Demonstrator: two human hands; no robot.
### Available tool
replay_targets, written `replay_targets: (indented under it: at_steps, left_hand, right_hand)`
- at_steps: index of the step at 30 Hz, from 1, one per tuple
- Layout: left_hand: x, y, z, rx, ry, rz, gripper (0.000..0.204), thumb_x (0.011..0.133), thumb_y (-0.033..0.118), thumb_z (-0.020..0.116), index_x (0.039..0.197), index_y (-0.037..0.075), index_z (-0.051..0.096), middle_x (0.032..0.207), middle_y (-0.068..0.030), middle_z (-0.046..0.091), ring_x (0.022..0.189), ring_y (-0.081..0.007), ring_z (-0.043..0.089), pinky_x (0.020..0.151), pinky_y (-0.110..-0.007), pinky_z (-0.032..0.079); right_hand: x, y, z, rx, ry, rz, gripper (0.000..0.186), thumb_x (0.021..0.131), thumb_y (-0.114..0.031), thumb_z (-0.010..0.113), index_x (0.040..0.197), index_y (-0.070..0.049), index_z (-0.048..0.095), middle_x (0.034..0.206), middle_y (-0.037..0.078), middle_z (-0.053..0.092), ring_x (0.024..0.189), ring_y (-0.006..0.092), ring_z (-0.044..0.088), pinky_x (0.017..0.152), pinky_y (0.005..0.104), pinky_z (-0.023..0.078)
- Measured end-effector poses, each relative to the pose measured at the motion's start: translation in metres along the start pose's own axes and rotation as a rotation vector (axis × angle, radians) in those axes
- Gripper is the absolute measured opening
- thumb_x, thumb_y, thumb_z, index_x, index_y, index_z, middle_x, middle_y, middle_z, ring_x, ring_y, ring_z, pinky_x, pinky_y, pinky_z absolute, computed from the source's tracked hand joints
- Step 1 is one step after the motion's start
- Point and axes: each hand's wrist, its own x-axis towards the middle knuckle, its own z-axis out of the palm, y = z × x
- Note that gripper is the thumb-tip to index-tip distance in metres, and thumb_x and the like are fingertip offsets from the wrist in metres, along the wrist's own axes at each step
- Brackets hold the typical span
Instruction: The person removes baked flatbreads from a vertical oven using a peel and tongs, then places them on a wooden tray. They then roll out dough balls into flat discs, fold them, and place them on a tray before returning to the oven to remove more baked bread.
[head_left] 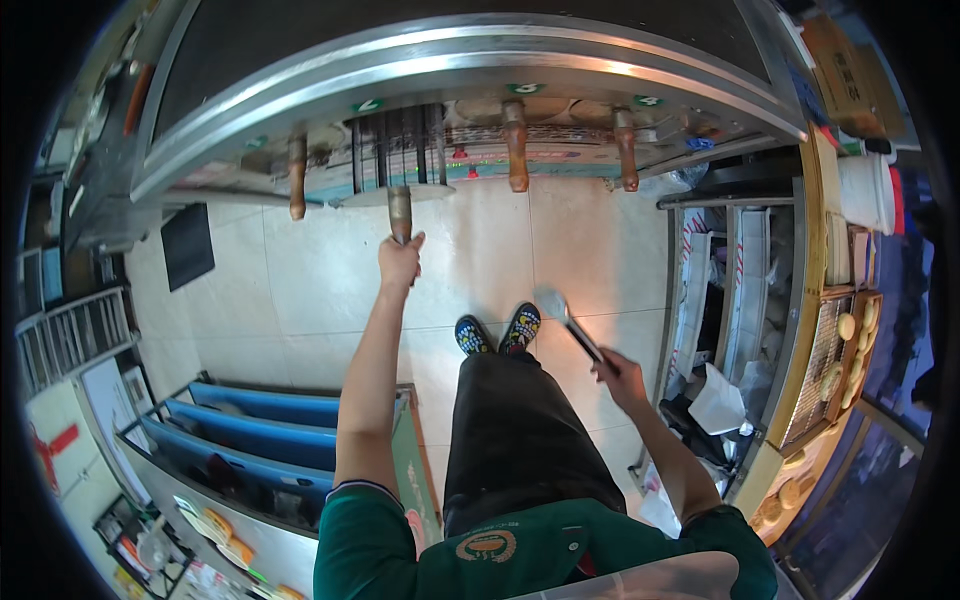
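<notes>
Left hand (400,262) wrapped around the handle (400,210) of a rack (432,193) jutting from a steel cabinet (480,66), likely heavy, best held there; right hand (622,380) clasping tongs (582,338), probably light, springy

Numbered green labels (367,104), one shirt emblem (487,545)
White numerals mark the labels along the steel unit (480,48); the orange-brown emblem sits on a green shirt (360,540) (its lettering is too small to read).
</notes>
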Motion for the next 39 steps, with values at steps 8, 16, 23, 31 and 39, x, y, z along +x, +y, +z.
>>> replay_targets:
  at_steps: [8, 16, 23, 31, 39]
  left_hand:
    - [-0.159, -0.141, 0.000, 0.086, 0.022, -0.032, 0.038, 0.086, 0.032, 0.075, 0.078, -0.004, 0.064, 0.061, -0.0177, 0.064, 0.052, -0.0257, 0.064, 0.052, -0.040, 0.049]
    - [-0.299, -0.240, -0.031, -0.037, -0.075, -0.208, 0.022, 0.085, 0.020, 0.073, 0.082, -0.002, 0.069, 0.064, -0.0126, 0.067, 0.062, -0.0217, 0.067, 0.062, -0.035, 0.049]
    - [-0.364, -0.319, -0.042, -0.020, 0.049, -0.030, 0.020, 0.080, 0.018, 0.076, 0.095, 0.006, 0.074, 0.090, -0.0159, 0.073, 0.090, -0.0313, 0.071, 0.077, -0.037, 0.053]
    - [-0.391, -0.347, -0.051, 0.016, 0.134, -0.052, 0.031, 0.087, 0.028, 0.067, 0.108, 0.007, 0.072, 0.106, -0.0157, 0.072, 0.104, -0.0318, 0.068, 0.088, -0.039, 0.052]
    - [-0.390, -0.336, -0.050, -0.040, 0.148, -0.086, 0.034, 0.086, 0.031, 0.068, 0.107, 0.004, 0.071, 0.105, -0.0173, 0.072, 0.103, -0.0318, 0.068, 0.087, -0.038, 0.052]
  right_hand:
    - [0.069, -0.087, 0.037, 0.189, -0.138, -0.089, 0.033, 0.095, -0.012, 0.062, 0.127, -0.001, 0.059, 0.086, 0.001, 0.065, 0.071, 0.0072, 0.060, 0.064, 0.0220, 0.051]
    - [0.091, -0.093, 0.083, 0.320, -0.417, 0.147, 0.024, 0.098, -0.014, 0.058, 0.118, -0.001, 0.061, 0.090, 0.004, 0.066, 0.072, 0.0094, 0.061, 0.066, 0.0236, 0.051]
    - [0.106, -0.083, 0.093, 0.340, -0.658, 0.283, 0.026, 0.097, -0.019, 0.059, 0.116, -0.001, 0.063, 0.092, 0.005, 0.067, 0.073, 0.0095, 0.061, 0.068, 0.0249, 0.051]
    - [0.145, -0.120, 0.076, 0.236, -0.413, 0.202, 0.025, 0.097, -0.024, 0.061, 0.113, -0.004, 0.064, 0.094, 0.004, 0.068, 0.073, 0.0087, 0.061, 0.067, 0.0220, 0.051]
    - [0.174, -0.129, 0.077, 0.181, -0.533, 0.161, 0.030, 0.095, -0.030, 0.064, 0.112, -0.005, 0.065, 0.092, 0.003, 0.068, 0.070, 0.0090, 0.061, 0.061, 0.0225, 0.050]
